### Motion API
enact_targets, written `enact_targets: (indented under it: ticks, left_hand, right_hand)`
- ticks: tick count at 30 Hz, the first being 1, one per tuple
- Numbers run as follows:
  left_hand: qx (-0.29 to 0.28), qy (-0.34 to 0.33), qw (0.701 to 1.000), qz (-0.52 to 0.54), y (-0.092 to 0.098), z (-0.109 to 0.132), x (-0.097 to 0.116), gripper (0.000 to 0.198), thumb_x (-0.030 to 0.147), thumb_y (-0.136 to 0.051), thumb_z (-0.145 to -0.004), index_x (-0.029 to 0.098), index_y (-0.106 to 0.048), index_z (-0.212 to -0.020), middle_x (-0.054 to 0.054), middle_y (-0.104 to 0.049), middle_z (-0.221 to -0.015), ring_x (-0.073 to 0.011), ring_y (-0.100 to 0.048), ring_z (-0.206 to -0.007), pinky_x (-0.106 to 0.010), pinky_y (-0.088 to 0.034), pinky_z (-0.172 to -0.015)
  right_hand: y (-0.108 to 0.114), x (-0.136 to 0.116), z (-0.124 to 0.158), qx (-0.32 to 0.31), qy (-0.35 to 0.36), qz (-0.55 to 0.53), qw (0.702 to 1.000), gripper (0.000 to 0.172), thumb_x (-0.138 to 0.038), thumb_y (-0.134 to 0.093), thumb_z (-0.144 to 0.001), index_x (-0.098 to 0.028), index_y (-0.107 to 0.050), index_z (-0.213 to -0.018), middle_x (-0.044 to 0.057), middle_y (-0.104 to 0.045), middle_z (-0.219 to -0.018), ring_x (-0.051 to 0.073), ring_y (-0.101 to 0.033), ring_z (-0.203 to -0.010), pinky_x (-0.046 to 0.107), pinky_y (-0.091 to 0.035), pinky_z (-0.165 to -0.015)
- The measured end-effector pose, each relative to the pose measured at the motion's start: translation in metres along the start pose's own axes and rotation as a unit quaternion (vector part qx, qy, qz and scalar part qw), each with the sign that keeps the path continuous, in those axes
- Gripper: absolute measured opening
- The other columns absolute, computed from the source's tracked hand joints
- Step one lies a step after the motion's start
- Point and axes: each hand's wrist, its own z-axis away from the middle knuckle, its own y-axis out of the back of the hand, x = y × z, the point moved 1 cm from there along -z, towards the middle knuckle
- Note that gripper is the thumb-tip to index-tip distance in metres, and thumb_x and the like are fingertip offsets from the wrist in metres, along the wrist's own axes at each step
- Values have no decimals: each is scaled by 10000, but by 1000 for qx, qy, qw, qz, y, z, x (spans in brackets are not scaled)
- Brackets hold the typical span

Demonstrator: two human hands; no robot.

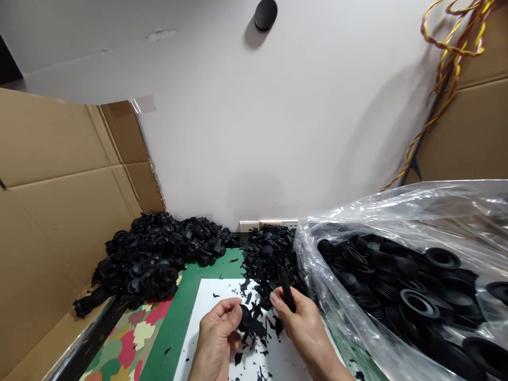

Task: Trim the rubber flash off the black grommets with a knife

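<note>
Between thumb and fingers, my left hand grips a small round black rubber part above a white sheet. To its right, my right hand is closed around a dark stick-like tool that points up and away; its working end cannot be made out. The two hands are apart. Black rubber scraps lie scattered on the sheet below and between them. A heap of black trimmings sits just beyond my right hand.
A large pile of black rubber parts stands at the left against a cardboard panel. At the right, a clear plastic bag holds many ringed black parts. Twisted wires hang before cardboard. A green mat underlies the sheet.
</note>
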Motion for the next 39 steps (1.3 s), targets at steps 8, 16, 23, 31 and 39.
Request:
enact_targets:
  ticks: [8, 16, 23, 31, 39]
  left_hand:
    - [20, 35, 998, 39, -1, 2, 0, 349, 319, -885, -480, 105, -660, -640, -27, -624, -586, -104, -537, -499, -181, -432, -416]
    - [-72, 16, 997, 32, -7, 6, 1, 400, 403, -873, -469, 130, -625, -627, -4, -605, -539, -94, -510, -464, -181, -400, -417]
    - [-72, -168, 971, -154, -7, 9, 6, 427, 241, -863, -446, 175, -746, -852, -63, -662, -848, -190, -587, -709, -221, -444, -519]
    - [-63, -265, 898, -345, -11, 16, -4, 140, 125, -641, -639, 198, -705, -740, -12, -668, -662, -187, -582, -623, -254, -432, -574]
    - [-107, -376, 888, -243, -15, 30, -13, 110, 105, -617, -628, 202, -658, -661, -16, -632, -661, -165, -560, -608, -251, -433, -580]
  right_hand:
    - [-5, -15, 12, -37, 124, 10, 992, 223, -269, -630, -735, -195, -694, -935, 82, -707, -932, 249, -653, -871, 317, -524, -742]
    - [-26, -6, 19, -117, 181, 19, 976, 140, -121, -567, -744, -195, -682, -768, 37, -603, -800, 182, -606, -741, 243, -465, -649]
    - [-17, -4, 15, -84, 174, 13, 981, 148, -215, -571, -775, -186, -649, -652, 1, -524, -683, 153, -540, -637, 231, -415, -585]
    - [-23, -12, 18, -55, 132, 102, 984, 232, -280, -478, -735, -222, -404, -523, -25, -436, -553, 143, -450, -515, 236, -355, -485]
    - [13, -12, -19, 110, 54, 177, 977, 197, -399, -420, -684, -241, -484, -586, 33, -560, -546, 218, -529, -545, 316, -406, -529]
